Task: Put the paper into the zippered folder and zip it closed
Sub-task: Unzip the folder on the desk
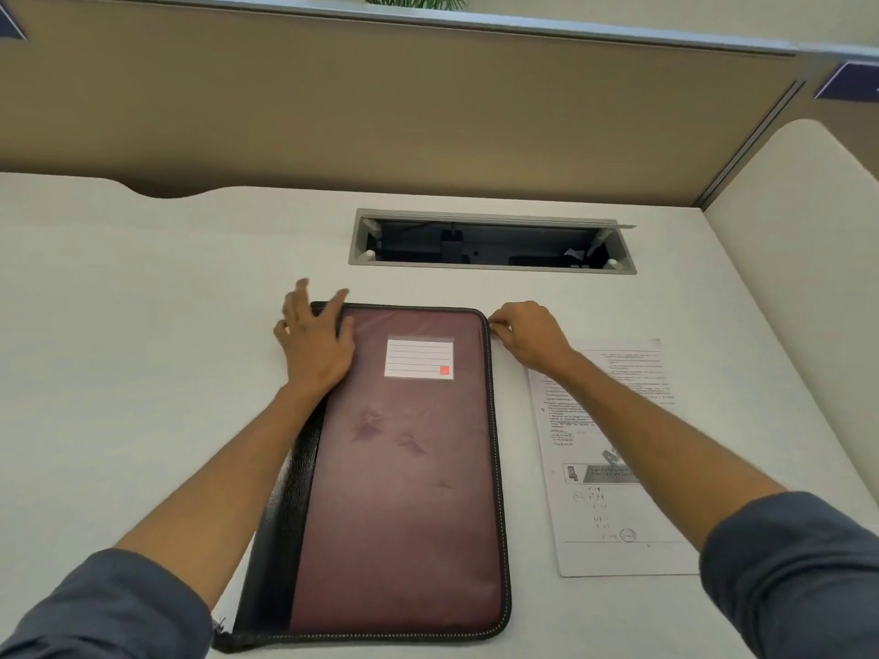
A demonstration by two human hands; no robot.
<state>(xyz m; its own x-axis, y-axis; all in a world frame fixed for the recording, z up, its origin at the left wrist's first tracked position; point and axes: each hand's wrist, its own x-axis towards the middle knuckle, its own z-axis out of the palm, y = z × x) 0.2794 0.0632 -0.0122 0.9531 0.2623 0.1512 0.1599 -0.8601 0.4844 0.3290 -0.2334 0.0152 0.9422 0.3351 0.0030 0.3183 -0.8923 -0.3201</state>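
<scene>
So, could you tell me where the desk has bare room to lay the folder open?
Bare desk stretches left of the folder, out past the left hand. A narrower strip lies between folder and cable tray. The right is crowded: the paper lies under the right hand's forearm.

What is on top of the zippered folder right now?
The left hand rests flat on the zippered folder near its far left corner, beside a white label. The paper lies on the desk to the right. The folder's inside is hidden.
</scene>
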